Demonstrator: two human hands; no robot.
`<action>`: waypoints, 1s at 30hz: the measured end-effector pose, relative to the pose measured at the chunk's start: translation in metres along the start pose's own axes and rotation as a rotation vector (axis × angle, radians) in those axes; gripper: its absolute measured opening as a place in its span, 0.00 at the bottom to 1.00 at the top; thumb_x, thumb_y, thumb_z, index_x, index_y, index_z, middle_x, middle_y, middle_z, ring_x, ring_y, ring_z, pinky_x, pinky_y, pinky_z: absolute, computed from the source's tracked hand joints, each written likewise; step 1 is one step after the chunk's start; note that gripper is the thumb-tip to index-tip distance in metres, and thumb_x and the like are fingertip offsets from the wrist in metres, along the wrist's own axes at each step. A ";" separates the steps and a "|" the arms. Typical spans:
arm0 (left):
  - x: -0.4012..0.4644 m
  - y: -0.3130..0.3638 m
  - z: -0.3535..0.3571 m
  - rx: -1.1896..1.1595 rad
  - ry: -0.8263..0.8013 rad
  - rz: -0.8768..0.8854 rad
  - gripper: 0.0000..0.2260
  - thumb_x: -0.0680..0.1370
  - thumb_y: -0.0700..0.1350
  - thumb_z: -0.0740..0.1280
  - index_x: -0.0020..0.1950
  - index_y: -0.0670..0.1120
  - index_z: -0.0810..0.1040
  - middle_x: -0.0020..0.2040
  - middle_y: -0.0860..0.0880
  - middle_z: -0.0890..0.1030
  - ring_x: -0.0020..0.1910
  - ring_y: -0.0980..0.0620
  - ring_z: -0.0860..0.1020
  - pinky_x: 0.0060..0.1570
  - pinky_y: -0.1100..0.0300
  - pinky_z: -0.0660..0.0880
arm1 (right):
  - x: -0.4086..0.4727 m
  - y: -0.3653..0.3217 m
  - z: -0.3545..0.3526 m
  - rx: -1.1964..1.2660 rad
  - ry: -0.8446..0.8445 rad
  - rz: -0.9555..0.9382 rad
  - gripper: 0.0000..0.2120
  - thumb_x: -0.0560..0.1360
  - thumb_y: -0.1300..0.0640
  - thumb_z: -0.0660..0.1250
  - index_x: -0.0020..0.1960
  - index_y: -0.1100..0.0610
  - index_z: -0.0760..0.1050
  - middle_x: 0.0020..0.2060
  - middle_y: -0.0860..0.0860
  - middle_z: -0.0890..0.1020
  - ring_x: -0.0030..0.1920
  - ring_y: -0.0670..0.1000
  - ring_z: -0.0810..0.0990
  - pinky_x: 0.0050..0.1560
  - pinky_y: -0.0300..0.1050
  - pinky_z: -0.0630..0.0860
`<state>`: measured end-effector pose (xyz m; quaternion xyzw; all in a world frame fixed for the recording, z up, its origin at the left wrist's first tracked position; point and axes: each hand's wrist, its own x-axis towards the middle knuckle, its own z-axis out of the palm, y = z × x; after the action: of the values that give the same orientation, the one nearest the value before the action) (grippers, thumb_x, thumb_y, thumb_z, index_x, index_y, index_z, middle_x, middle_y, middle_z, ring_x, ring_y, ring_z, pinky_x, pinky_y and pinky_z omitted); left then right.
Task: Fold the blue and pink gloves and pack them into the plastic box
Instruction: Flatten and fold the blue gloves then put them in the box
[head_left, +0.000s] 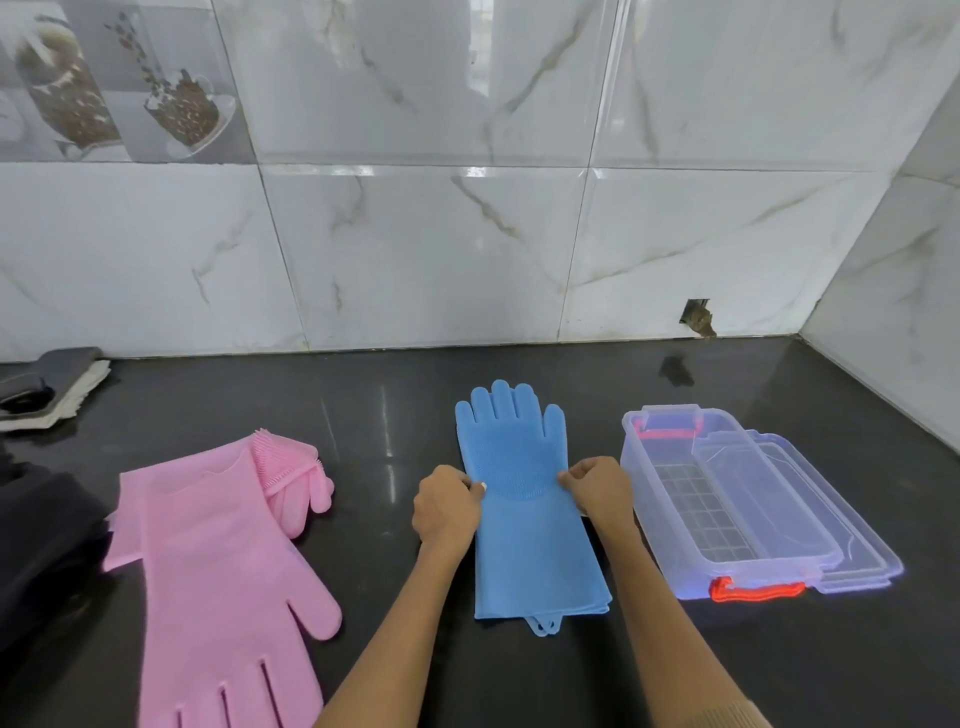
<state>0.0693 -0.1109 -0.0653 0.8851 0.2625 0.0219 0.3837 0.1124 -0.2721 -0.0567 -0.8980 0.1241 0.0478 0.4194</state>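
Left grip: my left hand (448, 506) is closed in a pinch on the left edge of the blue silicone gloves (524, 499), at about the palm's lower part.
Right grip: my right hand (597, 491) is pinched shut on the opposite edge, at the same height.
Why held so: gripping both edges level lets me, I judge, lift or crease the stack straight across for a fold.
Blue stack: it lies flat on the dark polished stone counter (395, 405), fingers toward the tiled wall, cuffs toward me; layered cuff edges suggest two gloves stacked, though I can count only one outline for sure.
Pink pair: two pink silicone gloves (218, 551) lie to my left, well apart from my hands, one spread flat over the other, which shows partly beneath with its bristly side turned up; neither is folded.
Box: one clear plastic storage box with orange-red latches (722, 499) sits just to the right of the blue stack, open and with no gloves in it.
Lid: one clear lid (831, 525) rests beside and partly under the box, leaving the opening free for packing.
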 end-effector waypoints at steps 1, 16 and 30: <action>0.001 0.000 -0.001 -0.023 -0.022 -0.011 0.08 0.77 0.47 0.68 0.45 0.43 0.81 0.42 0.47 0.82 0.40 0.46 0.82 0.42 0.53 0.81 | 0.001 0.003 -0.001 0.048 -0.017 0.001 0.11 0.76 0.58 0.68 0.52 0.65 0.81 0.48 0.59 0.83 0.44 0.56 0.81 0.57 0.50 0.78; 0.005 -0.026 -0.034 -0.009 -0.140 -0.120 0.08 0.78 0.44 0.62 0.47 0.40 0.74 0.47 0.42 0.81 0.40 0.44 0.81 0.45 0.53 0.81 | -0.016 -0.005 0.016 0.277 -0.140 0.060 0.11 0.67 0.60 0.77 0.48 0.64 0.82 0.47 0.57 0.84 0.44 0.53 0.83 0.50 0.46 0.81; -0.011 -0.043 -0.036 0.068 0.119 0.102 0.12 0.78 0.49 0.67 0.37 0.44 0.72 0.35 0.49 0.76 0.34 0.52 0.75 0.37 0.59 0.72 | -0.029 -0.004 0.028 -0.055 -0.077 -0.111 0.06 0.73 0.56 0.71 0.41 0.57 0.76 0.44 0.55 0.83 0.35 0.44 0.75 0.43 0.39 0.72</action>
<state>0.0318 -0.0681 -0.0674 0.9070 0.2399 0.0852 0.3354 0.0856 -0.2431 -0.0662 -0.9121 0.0567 0.0624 0.4012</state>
